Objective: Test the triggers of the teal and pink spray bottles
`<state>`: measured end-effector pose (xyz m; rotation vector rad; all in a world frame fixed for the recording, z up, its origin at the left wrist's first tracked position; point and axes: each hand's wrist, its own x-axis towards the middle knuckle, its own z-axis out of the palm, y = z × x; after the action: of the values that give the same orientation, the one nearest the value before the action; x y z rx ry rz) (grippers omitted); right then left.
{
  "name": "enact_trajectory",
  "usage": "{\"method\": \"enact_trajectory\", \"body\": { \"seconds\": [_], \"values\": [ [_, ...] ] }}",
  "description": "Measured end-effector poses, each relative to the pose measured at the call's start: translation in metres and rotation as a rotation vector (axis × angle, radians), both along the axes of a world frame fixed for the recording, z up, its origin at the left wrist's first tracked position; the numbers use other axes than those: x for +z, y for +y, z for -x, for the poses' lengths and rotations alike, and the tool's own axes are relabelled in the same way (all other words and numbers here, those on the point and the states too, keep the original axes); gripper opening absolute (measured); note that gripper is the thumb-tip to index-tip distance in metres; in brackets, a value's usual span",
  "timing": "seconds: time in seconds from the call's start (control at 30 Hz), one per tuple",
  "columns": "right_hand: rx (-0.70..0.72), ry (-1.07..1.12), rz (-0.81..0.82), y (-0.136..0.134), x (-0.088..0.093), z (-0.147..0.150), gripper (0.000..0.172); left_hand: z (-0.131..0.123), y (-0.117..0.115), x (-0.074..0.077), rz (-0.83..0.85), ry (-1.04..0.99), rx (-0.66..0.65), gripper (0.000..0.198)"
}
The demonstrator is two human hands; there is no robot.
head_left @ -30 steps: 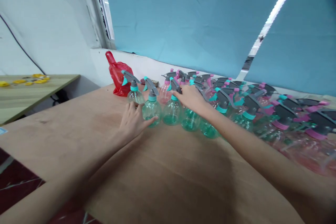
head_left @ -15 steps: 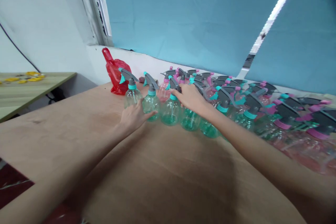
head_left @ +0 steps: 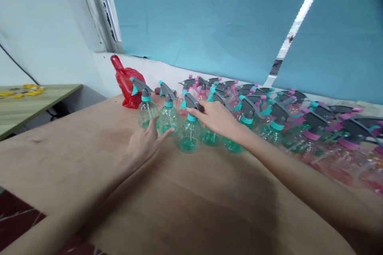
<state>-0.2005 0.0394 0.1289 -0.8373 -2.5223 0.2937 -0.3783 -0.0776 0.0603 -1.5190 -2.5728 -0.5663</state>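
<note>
Several clear green and pink spray bottles with grey trigger heads stand in rows on a brown table (head_left: 191,203). My left hand (head_left: 143,143) rests flat on the table, fingers spread, its fingertips touching the base of a green bottle (head_left: 168,115) at the left end of the front row. My right hand (head_left: 216,118) reaches over the front row with its fingers on the grey trigger head of another green bottle (head_left: 189,133), which stands a little nearer than its neighbours. A third green bottle (head_left: 146,107) stands at the far left end.
A red plastic bag (head_left: 125,81) lies behind the left end of the rows. Blue blinds cover the window beyond. A lighter wooden table (head_left: 30,105) with small yellow parts stands at the left. More bottles (head_left: 311,127) crowd the right side.
My right hand has drawn one green bottle nearer, out of the front row. My left hand has stayed by the left bottles. The view has shifted slightly.
</note>
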Motion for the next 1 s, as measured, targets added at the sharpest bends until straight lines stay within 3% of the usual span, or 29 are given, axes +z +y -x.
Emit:
{"method": "enact_trajectory", "body": {
  "seconds": [0.17, 0.27, 0.37, 0.6, 0.83, 1.0],
  "values": [
    [0.019, -0.016, -0.019, -0.019, 0.000, -0.024, 0.035, -0.026, -0.025, -0.016, -0.158, -0.031, -0.222, 0.057],
    [0.036, 0.011, 0.013, -0.033, -0.001, -0.043, 0.033, -0.049, -0.032, -0.027, -0.248, -0.030, -0.357, 0.068],
    [0.066, 0.057, 0.036, -0.047, -0.003, -0.066, 0.034, -0.078, -0.037, -0.031, -0.215, -0.136, -0.457, 0.077],
    [0.111, 0.181, 0.148, -0.063, -0.017, -0.127, 0.031, -0.137, -0.045, -0.030, -0.140, -0.378, -0.592, 0.076],
    [0.170, 0.313, 0.404, -0.065, -0.041, -0.177, 0.054, -0.184, -0.042, -0.026, -0.079, -0.454, -0.782, 0.073],
    [0.094, 0.477, 0.353, -0.067, -0.051, -0.203, 0.044, -0.220, -0.031, -0.030, -0.057, -0.511, -0.880, 0.074]
  ]
}}
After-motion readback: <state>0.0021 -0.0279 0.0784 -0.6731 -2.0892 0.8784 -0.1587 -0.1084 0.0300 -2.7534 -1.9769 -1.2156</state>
